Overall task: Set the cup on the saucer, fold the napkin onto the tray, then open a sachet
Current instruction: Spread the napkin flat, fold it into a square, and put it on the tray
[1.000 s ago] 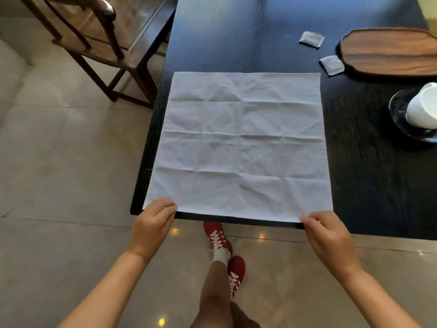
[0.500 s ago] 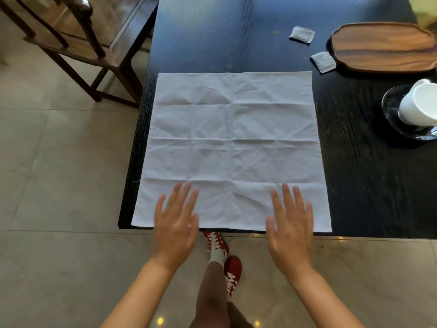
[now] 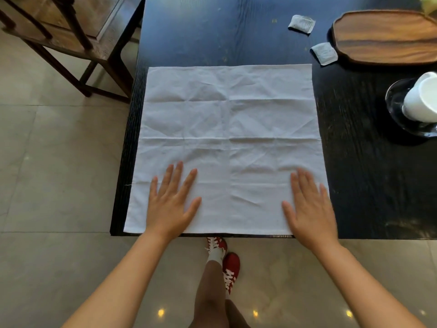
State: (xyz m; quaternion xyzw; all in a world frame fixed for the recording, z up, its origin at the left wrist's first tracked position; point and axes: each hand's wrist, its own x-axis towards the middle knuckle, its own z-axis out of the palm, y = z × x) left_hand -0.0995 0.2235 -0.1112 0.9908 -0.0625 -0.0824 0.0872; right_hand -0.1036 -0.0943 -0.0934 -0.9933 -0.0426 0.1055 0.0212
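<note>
Pressing flat from the head view, my left hand (image 3: 171, 204) and right hand (image 3: 309, 209) lie fingers straight, holding nothing, on the napkin (image 3: 227, 129)'s near edge; it stretches away from my fingertips, tray (image 3: 383, 36) far-right, nearer my right.

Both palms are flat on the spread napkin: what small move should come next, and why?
Probably pinch the napkin's near corners with the left hand and right hand and fold it away. It lies flat and unfolded, the cup already sits on the saucer, and the tray is bare.
</note>
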